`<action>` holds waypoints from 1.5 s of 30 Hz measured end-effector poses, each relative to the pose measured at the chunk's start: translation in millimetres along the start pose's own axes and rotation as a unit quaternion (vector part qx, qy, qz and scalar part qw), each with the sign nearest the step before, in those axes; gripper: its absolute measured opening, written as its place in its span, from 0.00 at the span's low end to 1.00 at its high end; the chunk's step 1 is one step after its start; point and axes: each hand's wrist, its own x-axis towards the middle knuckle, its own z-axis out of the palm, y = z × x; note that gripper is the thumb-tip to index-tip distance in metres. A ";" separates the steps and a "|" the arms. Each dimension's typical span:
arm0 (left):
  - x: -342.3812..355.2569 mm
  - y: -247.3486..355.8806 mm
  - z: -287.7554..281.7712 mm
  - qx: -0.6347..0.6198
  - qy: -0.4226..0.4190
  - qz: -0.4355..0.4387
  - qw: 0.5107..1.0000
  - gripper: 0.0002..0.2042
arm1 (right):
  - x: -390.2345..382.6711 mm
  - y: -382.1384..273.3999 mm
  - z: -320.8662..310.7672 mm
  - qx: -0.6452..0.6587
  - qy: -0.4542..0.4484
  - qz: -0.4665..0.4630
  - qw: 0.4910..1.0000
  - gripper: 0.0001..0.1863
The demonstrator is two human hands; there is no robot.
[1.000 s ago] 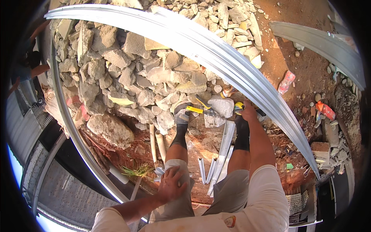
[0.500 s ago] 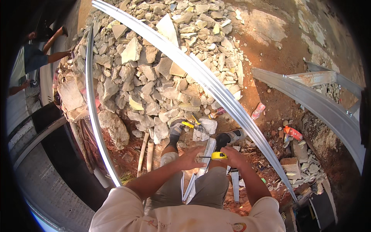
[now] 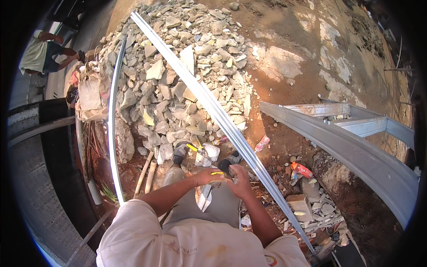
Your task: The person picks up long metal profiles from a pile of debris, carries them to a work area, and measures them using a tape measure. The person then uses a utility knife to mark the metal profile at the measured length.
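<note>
My left hand [image 3: 206, 176] is closed at a narrow yellow part of the tape measure [image 3: 218, 173], held between my two hands above my lap. Close beside it my right hand [image 3: 240, 181] has its fingers curled in; whatever they may hold is hidden. Below the hands a short piece of shiny metal channel [image 3: 204, 198] slants between my thighs, its upper end covered by the hands. Yellow-handled snips [image 3: 201, 150] lie by my feet against a pale block of concrete [image 3: 212, 152].
A heap of broken concrete [image 3: 178, 84] rises ahead. Long metal profiles cross it, one [image 3: 213, 107] running past my right side, another [image 3: 112, 120] on my left. A metal frame [image 3: 338, 144] stands at right. Near it lies a red bottle [image 3: 302, 170]. Another person [image 3: 51, 55] is at far left.
My hands have drawn together, and the tape measure has gone from my right hand to beside my left fingers. My view has shifted, moving the rubble and profiles within it.
</note>
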 end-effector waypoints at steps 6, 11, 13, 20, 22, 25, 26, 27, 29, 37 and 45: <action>-66.7 46.7 29.0 -0.123 0.003 0.047 0.991 0.29 | -19.0 -62.5 -183.8 -0.019 0.398 0.040 0.916 0.36; -146.7 123.2 49.3 -0.145 0.099 0.149 0.973 0.26 | -14.4 -129.3 -306.0 -0.034 0.519 -0.125 0.845 0.45; -178.7 151.1 56.3 -0.129 0.131 0.190 0.964 0.24 | -9.2 -144.0 -310.1 -0.012 0.467 -0.198 0.862 0.48; -237.9 221.5 103.3 -0.088 0.159 0.321 0.930 0.20 | 8.7 -133.7 -306.8 0.093 0.426 -0.192 0.879 0.39; -251.6 220.9 125.5 -0.098 0.150 0.333 0.926 0.21 | 6.3 -143.7 -295.6 0.041 0.452 -0.149 0.878 0.38; -243.0 216.2 135.7 -0.033 0.135 0.379 0.915 0.24 | 11.7 -142.9 -298.3 0.082 0.458 -0.168 0.869 0.39; -236.8 217.5 137.0 -0.027 0.125 0.361 0.924 0.23 | 9.7 -139.7 -302.0 0.080 0.457 -0.157 0.872 0.39; -232.7 217.2 138.7 -0.022 0.113 0.343 0.932 0.22 | 4.9 -141.1 -302.7 0.075 0.456 -0.144 0.875 0.39; -219.9 215.9 137.0 -0.011 0.115 0.339 0.934 0.21 | 0.2 -144.3 -302.8 0.026 0.472 -0.103 0.875 0.41; -179.3 241.9 102.7 -0.116 0.120 0.278 0.946 0.17 | 9.5 -140.0 -305.2 -0.011 0.481 -0.105 0.871 0.43; -101.8 327.7 50.0 -0.110 0.126 0.235 0.958 0.17 | -1.9 -196.7 -284.1 0.090 0.489 0.090 0.863 0.41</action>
